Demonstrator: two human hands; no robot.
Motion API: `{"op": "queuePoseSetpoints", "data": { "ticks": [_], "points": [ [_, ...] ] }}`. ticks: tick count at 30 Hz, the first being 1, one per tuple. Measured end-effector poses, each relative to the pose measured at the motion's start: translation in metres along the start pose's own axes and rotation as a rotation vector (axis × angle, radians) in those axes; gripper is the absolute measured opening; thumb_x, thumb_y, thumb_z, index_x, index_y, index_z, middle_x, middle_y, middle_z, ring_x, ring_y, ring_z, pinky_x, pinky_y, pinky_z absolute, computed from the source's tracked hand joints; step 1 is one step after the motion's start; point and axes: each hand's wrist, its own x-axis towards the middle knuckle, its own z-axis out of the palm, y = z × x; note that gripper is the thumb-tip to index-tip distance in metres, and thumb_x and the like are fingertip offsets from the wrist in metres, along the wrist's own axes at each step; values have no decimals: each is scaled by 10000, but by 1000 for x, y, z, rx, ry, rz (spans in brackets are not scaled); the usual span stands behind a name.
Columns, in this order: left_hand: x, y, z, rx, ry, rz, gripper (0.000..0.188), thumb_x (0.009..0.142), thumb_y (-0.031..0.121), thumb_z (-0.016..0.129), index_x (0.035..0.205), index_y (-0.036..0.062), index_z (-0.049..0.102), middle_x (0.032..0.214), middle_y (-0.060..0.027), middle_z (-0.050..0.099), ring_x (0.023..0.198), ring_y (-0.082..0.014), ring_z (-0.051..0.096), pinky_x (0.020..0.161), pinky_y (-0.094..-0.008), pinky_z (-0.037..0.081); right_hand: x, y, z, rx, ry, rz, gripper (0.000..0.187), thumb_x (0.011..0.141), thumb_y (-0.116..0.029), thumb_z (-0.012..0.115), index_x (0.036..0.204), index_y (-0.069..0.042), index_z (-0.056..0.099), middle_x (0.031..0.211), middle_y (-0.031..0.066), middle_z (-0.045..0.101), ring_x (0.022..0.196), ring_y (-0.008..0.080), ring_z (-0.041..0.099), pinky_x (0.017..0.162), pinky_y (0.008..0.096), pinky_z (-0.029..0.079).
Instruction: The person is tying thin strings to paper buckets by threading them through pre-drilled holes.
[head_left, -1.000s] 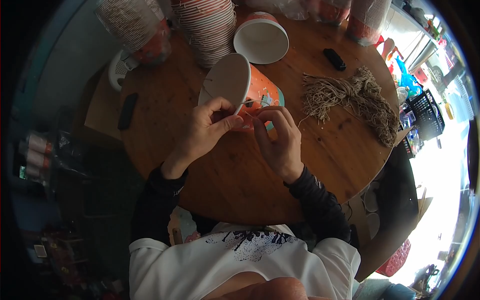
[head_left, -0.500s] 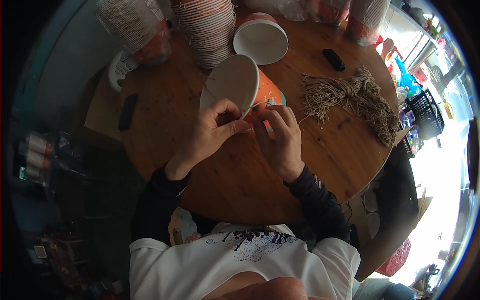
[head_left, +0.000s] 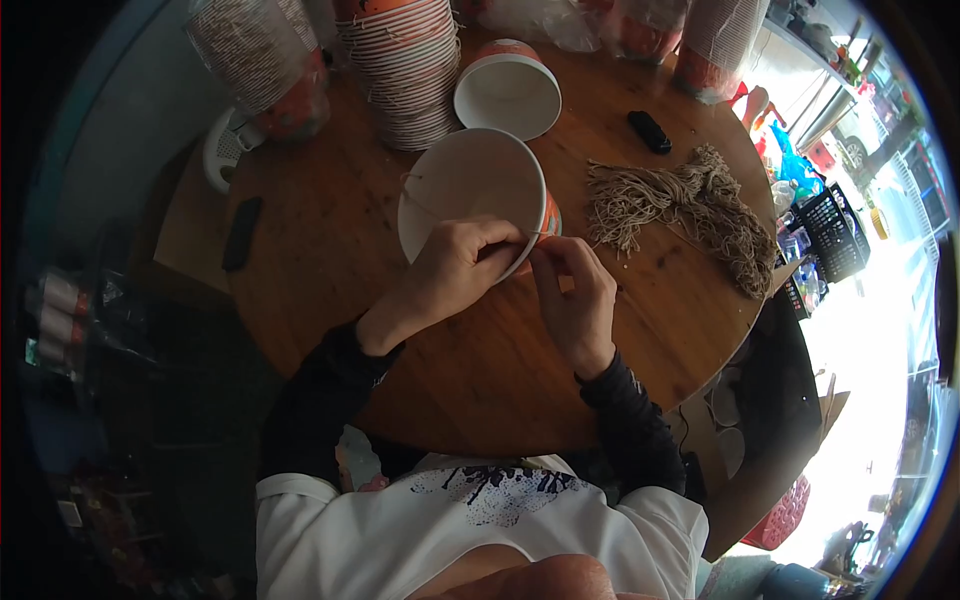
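Observation:
A paper bucket, white inside and orange outside, is tilted on the round table with its mouth facing up and toward me. Thin twine passes through its far left rim and runs down inside. My left hand reaches over the near rim, fingers closed at the right edge of the bucket. Just outside that edge, my right hand pinches the twine's end between thumb and fingertips. The fingertips nearly meet at the rim, and they partly hide the twine there.
A tall stack of buckets stands behind, beside a single bucket on its side. At right lie a bundle of twine and a small black object. A dark flat object rests near the table's left edge. Plastic-wrapped stacks line the back.
The bucket has turned so its mouth faces more upward, showing less of the orange side. My left fingers have moved right along the rim, and both hands are now closer together.

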Motion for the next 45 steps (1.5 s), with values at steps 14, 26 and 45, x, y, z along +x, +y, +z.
{"op": "queuePoseSetpoints", "data": {
  "ticks": [14,26,45],
  "points": [
    [-14,8,-8,78,77,23,92,952,85,582,995,13,620,771,-89,686,716,-166,700,625,-283,562,46,8,-53,-408,-210,-337,144,855,-86,643,994,-47,653,964,95,678,907,280,625,804,389,495],
    [-17,15,-12,82,207,239,75,886,30,656,958,18,672,830,-41,683,689,-111,648,637,-252,516,45,-33,-47,-319,-398,-285,175,842,-122,684,1007,-68,664,849,107,679,767,276,660,667,353,526],
    [-31,15,-5,-714,163,-134,188,988,150,553,1103,2,532,852,-66,643,663,-112,626,599,-253,534,106,-35,-39,-356,-1248,96,182,945,-134,521,1085,-74,620,827,87,657,781,165,645,707,311,511]
  ]
}}
